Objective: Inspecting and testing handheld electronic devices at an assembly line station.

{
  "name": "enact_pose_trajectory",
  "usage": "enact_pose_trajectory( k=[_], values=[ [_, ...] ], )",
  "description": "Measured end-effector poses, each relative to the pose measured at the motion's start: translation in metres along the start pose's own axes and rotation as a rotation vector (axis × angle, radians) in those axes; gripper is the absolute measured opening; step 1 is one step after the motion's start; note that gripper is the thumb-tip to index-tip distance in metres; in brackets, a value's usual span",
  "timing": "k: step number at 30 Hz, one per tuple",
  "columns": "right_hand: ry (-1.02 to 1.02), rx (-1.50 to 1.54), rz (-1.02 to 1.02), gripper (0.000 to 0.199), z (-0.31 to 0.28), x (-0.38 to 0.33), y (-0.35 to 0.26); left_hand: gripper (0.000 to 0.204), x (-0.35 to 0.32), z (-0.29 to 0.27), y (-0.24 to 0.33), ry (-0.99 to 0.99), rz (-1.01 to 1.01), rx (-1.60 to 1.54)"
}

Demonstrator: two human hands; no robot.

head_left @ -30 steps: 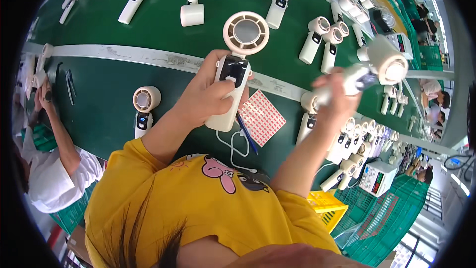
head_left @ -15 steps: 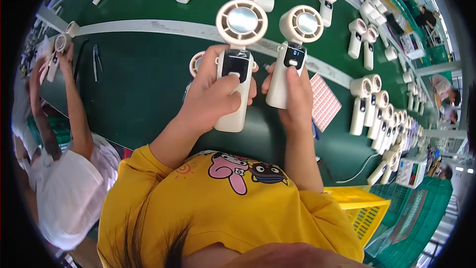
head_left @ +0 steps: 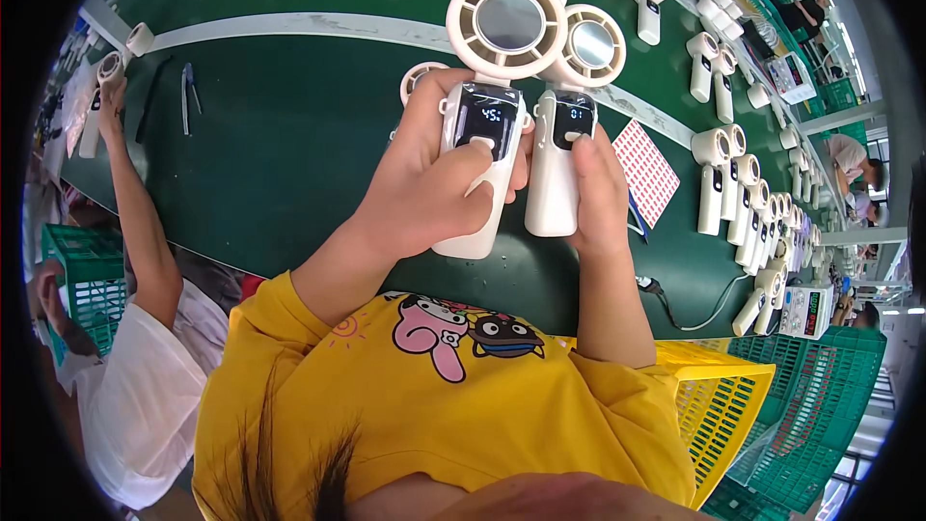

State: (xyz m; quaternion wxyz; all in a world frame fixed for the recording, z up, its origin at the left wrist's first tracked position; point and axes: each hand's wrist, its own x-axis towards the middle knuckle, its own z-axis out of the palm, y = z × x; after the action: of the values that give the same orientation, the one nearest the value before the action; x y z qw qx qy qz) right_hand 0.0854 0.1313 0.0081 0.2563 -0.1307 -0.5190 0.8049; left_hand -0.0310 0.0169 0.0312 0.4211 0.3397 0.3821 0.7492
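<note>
Left fan [head_left: 487,114] and right fan [head_left: 553,178] have drawn together; the left screen is now lit.
Left hand [head_left: 424,188] and right hand [head_left: 600,188] each grip one, thumbs at the buttons; wrist drift could knock the overlapping heads, a thumb slip change a setting. Beneath the grip: green tabletop [head_left: 280,164]; rightward, sticker sheet [head_left: 648,174], fan row [head_left: 739,217]; lower right, yellow crate [head_left: 728,372].
</note>
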Motion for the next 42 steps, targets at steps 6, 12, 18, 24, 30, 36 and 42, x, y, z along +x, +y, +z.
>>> enact_pose_trajectory(
  k=[6, 12, 18, 24, 30, 36, 42],
  values=[
    [-0.085, -0.025, -0.117, 0.028, -0.004, -0.003, 0.003, 0.056, 0.001, 0.001, -0.005, -0.057, 0.055, -0.084],
    [-0.123, 0.028, -0.116, 0.028, -0.005, -0.003, 0.002, 0.055, 0.001, 0.002, -0.006, -0.042, 0.018, -0.095],
    [-0.070, -0.082, -0.165, 0.028, -0.007, -0.006, 0.006, 0.055, 0.001, 0.004, -0.009, -0.033, 0.030, -0.144],
    [-0.097, -0.103, -0.187, 0.028, -0.007, -0.006, 0.008, 0.056, 0.000, 0.004, -0.007, -0.038, 0.016, -0.105],
    [-0.142, -0.030, -0.205, 0.027, 0.001, -0.005, 0.002, 0.057, 0.000, 0.005, -0.009, -0.011, -0.017, -0.061],
    [-0.184, -0.008, -0.234, 0.026, 0.002, -0.004, 0.001, 0.058, 0.001, 0.006, -0.010, -0.015, -0.005, -0.063],
    [-0.135, -0.056, -0.229, 0.026, 0.001, -0.005, 0.003, 0.059, 0.001, 0.006, -0.012, -0.030, 0.033, -0.069]
  ],
)
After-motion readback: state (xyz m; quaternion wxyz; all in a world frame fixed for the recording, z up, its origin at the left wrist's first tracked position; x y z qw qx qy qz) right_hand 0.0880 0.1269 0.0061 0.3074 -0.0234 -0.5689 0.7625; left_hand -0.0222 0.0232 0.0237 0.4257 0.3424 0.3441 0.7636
